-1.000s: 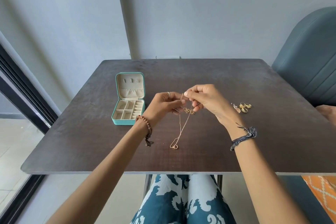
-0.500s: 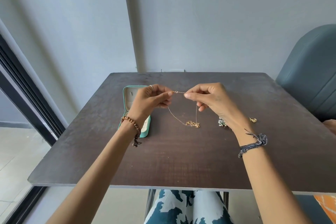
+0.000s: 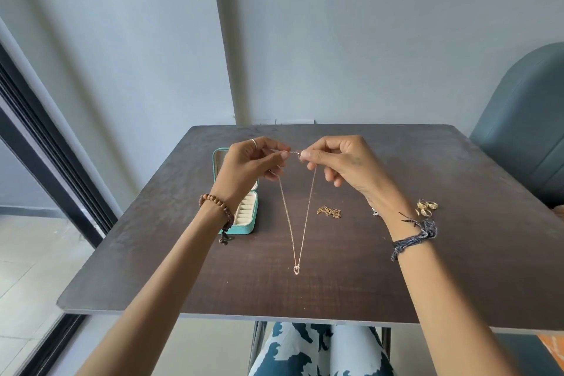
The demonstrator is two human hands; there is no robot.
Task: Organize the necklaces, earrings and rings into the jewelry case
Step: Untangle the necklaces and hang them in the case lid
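Note:
My left hand (image 3: 248, 166) and my right hand (image 3: 338, 162) are raised above the table, each pinching one end of a thin rose-gold necklace (image 3: 297, 223) at its clasp. The chain hangs down in a V with a small ring pendant (image 3: 296, 268) at the bottom. A second gold chain (image 3: 329, 211) lies bunched on the table. Several gold rings (image 3: 426, 207) sit at the right, and a small sparkly piece (image 3: 374, 212) peeks out by my right wrist. The open teal jewelry case (image 3: 245, 218) stands behind my left wrist, partly hidden.
The dark wooden table (image 3: 305, 293) ends close to my lap. A blue-grey upholstered chair (image 3: 525, 131) stands at the right. A dark window frame (image 3: 45, 162) runs along the left, and a grey wall is behind the table.
Both hands rose and drew close together at the clasp. The necklace now hangs straight in a long V with its pendant clear of the bunched chain, which stays on the table.

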